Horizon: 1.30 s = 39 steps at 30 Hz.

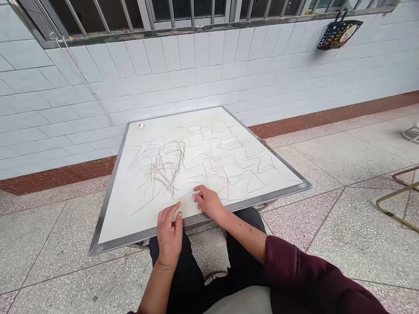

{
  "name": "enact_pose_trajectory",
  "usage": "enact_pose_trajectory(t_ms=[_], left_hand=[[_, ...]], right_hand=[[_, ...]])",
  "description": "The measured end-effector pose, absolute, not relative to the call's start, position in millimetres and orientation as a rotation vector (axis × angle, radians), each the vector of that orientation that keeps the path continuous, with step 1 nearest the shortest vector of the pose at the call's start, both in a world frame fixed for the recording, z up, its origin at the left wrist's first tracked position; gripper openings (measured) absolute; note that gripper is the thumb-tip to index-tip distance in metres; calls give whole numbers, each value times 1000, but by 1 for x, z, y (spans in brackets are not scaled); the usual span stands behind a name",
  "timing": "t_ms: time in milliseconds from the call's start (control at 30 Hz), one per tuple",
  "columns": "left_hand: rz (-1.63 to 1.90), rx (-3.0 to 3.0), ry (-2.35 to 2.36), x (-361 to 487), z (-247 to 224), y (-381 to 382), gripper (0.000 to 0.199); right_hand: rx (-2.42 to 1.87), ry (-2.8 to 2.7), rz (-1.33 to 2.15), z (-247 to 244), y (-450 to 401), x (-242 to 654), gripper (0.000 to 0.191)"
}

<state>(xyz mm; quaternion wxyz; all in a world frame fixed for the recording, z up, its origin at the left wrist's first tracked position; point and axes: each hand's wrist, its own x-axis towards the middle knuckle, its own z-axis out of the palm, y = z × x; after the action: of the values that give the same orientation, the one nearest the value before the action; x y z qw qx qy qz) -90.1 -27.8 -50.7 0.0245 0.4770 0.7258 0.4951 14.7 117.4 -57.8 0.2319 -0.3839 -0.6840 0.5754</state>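
A white drawing board point(119, 220) with a grey metal frame rests across my lap, tilted up toward the wall. Thin dark pencil-like lines cover it: a dense scribble point(163, 168) at left and zigzag rows point(229, 161) at right. My left hand point(169, 233) is at the board's near edge, its fingers slightly apart and nothing visible in them. My right hand point(208, 203) rests on the board with curled fingers, and whether they pinch something thin cannot be seen. A small white and red object point(141, 125) lies at the far left corner.
Behind the board stands a white tiled wall with a red-brown skirting point(330, 113), under a barred window point(193, 17). A black patterned bag point(339, 35) hangs at upper right. Speckled floor tiles surround me, and a thin metal frame point(396, 200) stands at right.
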Motion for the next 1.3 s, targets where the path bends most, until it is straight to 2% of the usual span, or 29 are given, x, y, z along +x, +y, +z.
enact_pose_trajectory(t_ms=[167, 333, 633, 967, 1300], left_hand=[[1474, 1431, 2285, -89, -21, -27, 38], [1351, 1288, 2121, -78, 5, -34, 34], [1251, 1280, 2012, -54, 23, -50, 36], [1537, 994, 1785, -44, 36, -58, 41], [1798, 775, 1739, -32, 42, -65, 41]], right_hand=[[-894, -1831, 1653, -32, 92, 40, 22], [-800, -1758, 1713, -8, 73, 61, 20], [-748, -1569, 1835, 3, 66, 76, 23], [-711, -1519, 1845, 10, 58, 88, 25], [-648, -1742, 1661, 12, 48, 97, 14]])
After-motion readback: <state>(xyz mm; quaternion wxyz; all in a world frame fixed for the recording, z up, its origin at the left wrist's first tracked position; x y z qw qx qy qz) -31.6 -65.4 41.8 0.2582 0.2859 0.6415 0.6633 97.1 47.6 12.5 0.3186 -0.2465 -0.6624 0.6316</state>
